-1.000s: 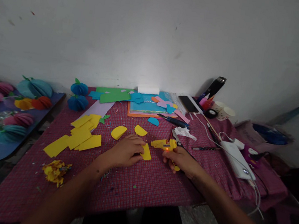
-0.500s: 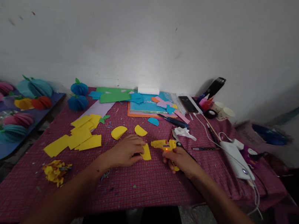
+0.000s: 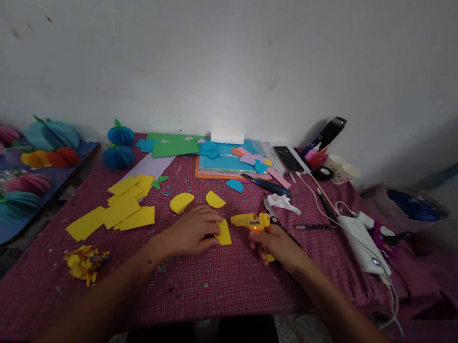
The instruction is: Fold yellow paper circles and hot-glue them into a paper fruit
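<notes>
In my right hand (image 3: 272, 243) is a yellow hot glue gun (image 3: 250, 220) with a small orange light lit on its side. Its nozzle points left, close to a yellow paper piece (image 3: 225, 233) on the tablecloth. My left hand (image 3: 196, 232) grips that paper's left edge between curled fingers and thumb, which hide part of it. Just beyond the left hand lie a yellow folded half-circle (image 3: 182, 203) and a smaller yellow half-circle (image 3: 215, 199). Scissors (image 3: 273, 213) lie partly behind the right hand.
Several yellow paper rectangles (image 3: 123, 212) and a crumpled yellow clump (image 3: 85, 264) lie left. Blue paper balls (image 3: 119, 146), coloured sheets (image 3: 176, 147), and a phone (image 3: 288, 160) stand or lie behind. A white power strip (image 3: 363, 243) with cables is right. Paper pumpkins (image 3: 53, 135) fill a side table.
Both hands, the glue gun and the paper keep practically the same positions. The view has shifted very slightly.
</notes>
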The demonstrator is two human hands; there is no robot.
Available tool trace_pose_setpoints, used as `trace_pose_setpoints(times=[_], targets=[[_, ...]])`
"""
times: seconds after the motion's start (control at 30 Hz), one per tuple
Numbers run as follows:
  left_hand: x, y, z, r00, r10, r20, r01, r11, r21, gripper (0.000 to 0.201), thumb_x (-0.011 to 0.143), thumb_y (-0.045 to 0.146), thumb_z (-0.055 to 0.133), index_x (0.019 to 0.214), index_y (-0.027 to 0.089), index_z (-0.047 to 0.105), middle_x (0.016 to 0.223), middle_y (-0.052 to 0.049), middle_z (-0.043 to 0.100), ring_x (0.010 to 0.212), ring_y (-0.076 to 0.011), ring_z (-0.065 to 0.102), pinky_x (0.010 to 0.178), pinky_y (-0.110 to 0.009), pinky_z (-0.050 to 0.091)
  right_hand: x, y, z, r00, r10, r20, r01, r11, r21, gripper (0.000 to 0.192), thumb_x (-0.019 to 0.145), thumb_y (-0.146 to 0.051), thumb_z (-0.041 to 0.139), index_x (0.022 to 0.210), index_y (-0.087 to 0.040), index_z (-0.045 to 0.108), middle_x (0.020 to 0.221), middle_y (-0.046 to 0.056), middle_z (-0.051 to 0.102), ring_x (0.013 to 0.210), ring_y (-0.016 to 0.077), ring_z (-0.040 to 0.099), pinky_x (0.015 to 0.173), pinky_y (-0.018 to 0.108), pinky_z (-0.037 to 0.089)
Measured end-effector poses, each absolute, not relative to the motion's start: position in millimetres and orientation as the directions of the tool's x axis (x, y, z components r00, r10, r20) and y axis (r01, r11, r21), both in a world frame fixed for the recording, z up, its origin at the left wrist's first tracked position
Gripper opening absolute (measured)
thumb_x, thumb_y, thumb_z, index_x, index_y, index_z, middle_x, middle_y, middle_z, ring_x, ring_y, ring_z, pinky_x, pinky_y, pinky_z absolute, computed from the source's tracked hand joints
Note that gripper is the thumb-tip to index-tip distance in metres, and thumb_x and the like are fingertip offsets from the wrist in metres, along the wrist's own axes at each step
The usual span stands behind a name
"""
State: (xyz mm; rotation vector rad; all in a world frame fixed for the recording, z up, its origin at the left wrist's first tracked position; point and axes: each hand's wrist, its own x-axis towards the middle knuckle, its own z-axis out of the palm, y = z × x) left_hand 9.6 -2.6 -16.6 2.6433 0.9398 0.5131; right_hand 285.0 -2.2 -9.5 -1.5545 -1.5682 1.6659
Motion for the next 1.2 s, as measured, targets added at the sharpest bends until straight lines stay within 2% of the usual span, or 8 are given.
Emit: trace_pose_setpoints(times=[0.57, 0.83, 1.2], targets=[[10, -3, -16, 0.721, 0.651, 0.239, 0.548, -0.746, 0.379, 0.01, 0.09, 0.028, 0.062, 0.093, 0.022, 0.069, 0.125, -0.006, 0.066, 0.122, -0.025, 0.056, 0.108, -0.045, 0.039, 287, -1, -14, -0.338, 0.842, -0.421, 0.389, -0.283, -0.877, 0.031, 0.08, -0.044, 0.061, 0.067, -0.016, 0.06, 0.041, -0.004, 0.051, 0.034, 0.0094, 0.043, 0.035, 0.022, 0.036], [10, -3, -16, 0.725, 0.646, 0.239, 0.546, -0.75, 0.373, 0.009, 0.09, 0.027, 0.062, 0.094, 0.022, 0.069, 0.126, -0.006, 0.066, 0.123, -0.025, 0.056, 0.108, -0.044, 0.038, 288, -2, -10, -0.338, 0.832, -0.44, 0.404, -0.294, -0.866, 0.03, 0.079, -0.044, 0.062, 0.067, -0.017, 0.061, 0.043, -0.004, 0.052, 0.035, 0.0095, 0.044, 0.036, 0.022, 0.039], [11, -3, -16, 0.731, 0.637, 0.243, 0.543, -0.76, 0.357, 0.009, 0.09, 0.027, 0.063, 0.094, 0.022, 0.069, 0.125, -0.006, 0.067, 0.123, -0.0252, 0.056, 0.108, -0.045, 0.038, 302, -22, -1, -0.348, 0.815, -0.463, 0.389, -0.324, -0.863, 0.035, 0.079, -0.049, 0.063, 0.068, -0.016, 0.061, 0.045, -0.003, 0.052, 0.036, 0.0094, 0.045, 0.036, 0.022, 0.036]])
